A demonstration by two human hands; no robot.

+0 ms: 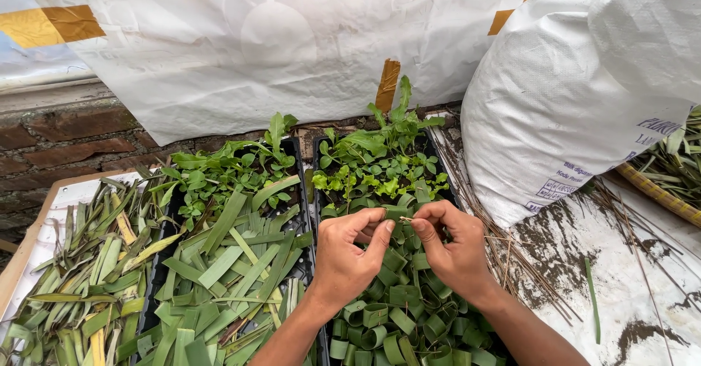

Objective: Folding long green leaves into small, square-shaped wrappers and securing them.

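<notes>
Both hands pinching a thin stick at a green leaf strip, over the tray of leaf rings.

Left hand (349,258) and right hand (451,248) are closing fingertips on the stick (406,220), probably pinning the leaf strip (394,211); keeping pinch tight helps. Leaf rings (394,315) lying below, seedlings (380,165) beyond.

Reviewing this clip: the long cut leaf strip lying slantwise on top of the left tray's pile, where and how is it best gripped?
Probably by its upper end, pinched across the flat faces from above. The long leaf strip lies flat and slanted on top of the pile in the left tray; its lower end seems tucked among other strips, while the upper end lies exposed.
</notes>
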